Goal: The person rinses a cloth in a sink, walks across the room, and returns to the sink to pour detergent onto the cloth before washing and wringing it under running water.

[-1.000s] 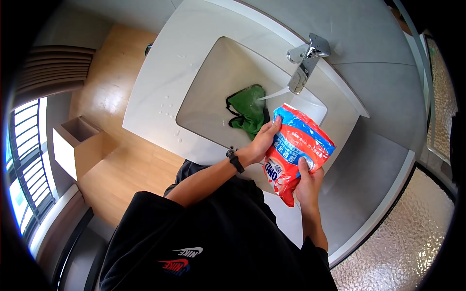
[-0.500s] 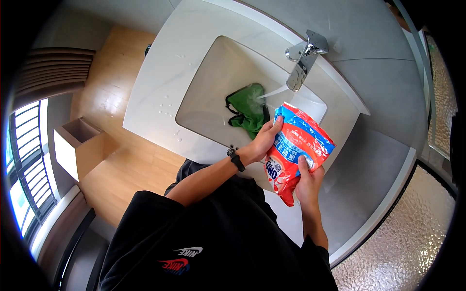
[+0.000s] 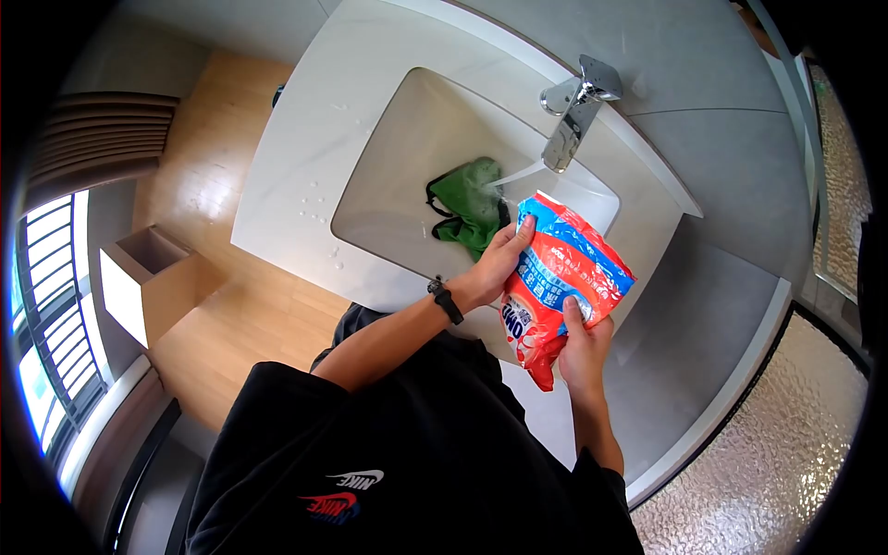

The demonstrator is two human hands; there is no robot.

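A red and blue plastic detergent bag (image 3: 578,264) is held tilted over the front right edge of the sink. My left hand (image 3: 499,259), with a black watch on its wrist, grips the bag's upper left edge, thumb on top. My right hand (image 3: 583,347) holds its lower right side, thumb on the front. Behind the bag, a green cloth (image 3: 472,203) with black edging lies wet in the sink (image 3: 379,185). Water runs from the chrome faucet (image 3: 573,125) onto the cloth.
A white countertop (image 3: 296,139) with water drops surrounds the sink. On the wooden floor (image 3: 250,314) at the left stands an open box-like bin (image 3: 153,277), near a barred window (image 3: 55,287). Textured glass (image 3: 758,453) is at the lower right.
The view has shifted very slightly. Both hands still hold the bag in nearly the same place, and the water keeps running onto the green cloth.
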